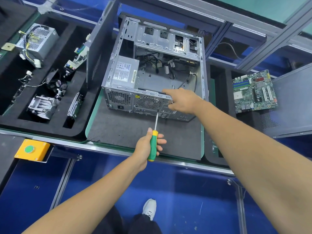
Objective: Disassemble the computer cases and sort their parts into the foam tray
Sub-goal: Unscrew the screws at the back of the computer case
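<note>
- Head view: the computer case (152, 68) lies open on a dark mat (128, 132) on the counter, side panel off, with the power supply (124, 71) and loose cables still inside.
- The left hand (148, 146) grasps the green-and-yellow screwdriver (154, 142), whose tip meets the rear panel just below the fan grille (148, 102).
- The right hand (181, 100) grips the top edge of the rear panel, steadying the case.
- The foam tray (50, 98) to the left already holds a power unit, a heatsink, a fan and boards; a motherboard (254, 92) sits at the right.
- Judged step: undoing a rear-panel screw, probably for the fan or power supply.
- Next move calls for keeping the tip seated square in the screw head, with the case held firmly so the driver cannot slip.
</note>
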Motion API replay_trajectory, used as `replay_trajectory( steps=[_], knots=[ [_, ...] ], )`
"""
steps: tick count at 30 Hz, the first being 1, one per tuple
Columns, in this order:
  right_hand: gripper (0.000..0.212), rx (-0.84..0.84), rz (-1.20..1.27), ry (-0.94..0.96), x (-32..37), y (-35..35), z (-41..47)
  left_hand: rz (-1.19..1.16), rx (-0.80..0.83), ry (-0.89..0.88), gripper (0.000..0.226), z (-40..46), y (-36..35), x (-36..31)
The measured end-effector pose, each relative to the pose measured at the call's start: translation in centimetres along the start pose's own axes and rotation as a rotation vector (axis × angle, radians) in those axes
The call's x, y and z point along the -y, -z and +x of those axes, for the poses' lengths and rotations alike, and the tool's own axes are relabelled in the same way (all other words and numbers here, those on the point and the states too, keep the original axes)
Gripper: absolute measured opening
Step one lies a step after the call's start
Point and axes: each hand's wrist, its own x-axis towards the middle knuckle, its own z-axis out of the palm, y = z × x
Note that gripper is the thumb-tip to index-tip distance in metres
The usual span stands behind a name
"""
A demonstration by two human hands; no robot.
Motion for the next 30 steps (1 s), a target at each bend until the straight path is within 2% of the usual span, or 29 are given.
replay_trajectory(
  steps=[7,12,17,20,25,27,30],
  knots=[
    [0.043,0.001,-0.001,0.000,-0.2,-0.1,0.1,0.169,-0.056,-0.082,0.050,0.6,0.3,0.6],
    [0.044,-0.008,0.004,0.005,-0.3,-0.2,0.1,0.178,-0.089,-0.133,0.043,0.4,0.9,1.9],
    [0.052,-0.013,0.009,0.006,-0.4,-0.4,0.3,0.269,-0.243,-0.298,0.029,0.4,0.5,2.2],
    [0.057,-0.013,0.019,0.009,-0.5,-0.4,0.3,0.254,-0.297,-0.300,0.028,0.8,0.0,1.6],
    [0.048,-0.015,0.008,0.010,-0.8,-0.5,0.4,0.308,-0.320,-0.285,0.030,0.2,0.5,2.2],
    [0.047,-0.013,0.007,0.007,-0.8,-0.6,0.4,0.460,-0.341,-0.308,0.029,-0.1,1.5,2.3],
    [0.042,-0.004,0.003,0.006,-0.8,-0.7,0.5,0.956,-0.427,-0.421,0.021,-0.4,3.4,1.2]
  ],
)
